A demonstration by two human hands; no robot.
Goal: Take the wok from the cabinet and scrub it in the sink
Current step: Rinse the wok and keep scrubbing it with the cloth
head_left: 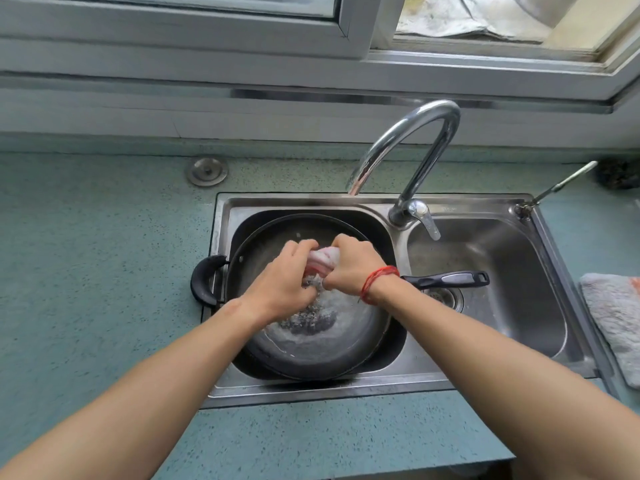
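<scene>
- Both grips are closed tight round one cloth (323, 261): the left grip (284, 282) curls over its near end and the right grip (349, 268) clamps its far end, knuckles up, the two nearly touching.
- The cloth is pink and white, bunched between them just above the wok (263, 244). Water falls from it into a frothy pool (311, 317) in the pan's bottom.
- This looks like wringing. To do it well, the fists should twist in opposite ways and keep low, so that the runoff lands in the pan and not on the worktop (104, 254).
- The wok sits in the left basin of the sink (311, 389). Its long handle (450, 279) reaches over the divider above the right basin, and its loop handle (204, 282) overhangs the left rim.
- Neither hand holds the pan. For scrubbing, I judge that one hand should take the long handle, or the round bottom may rock.
- The tap (415, 143) arches toward the left basin; I see no stream from it.
</scene>
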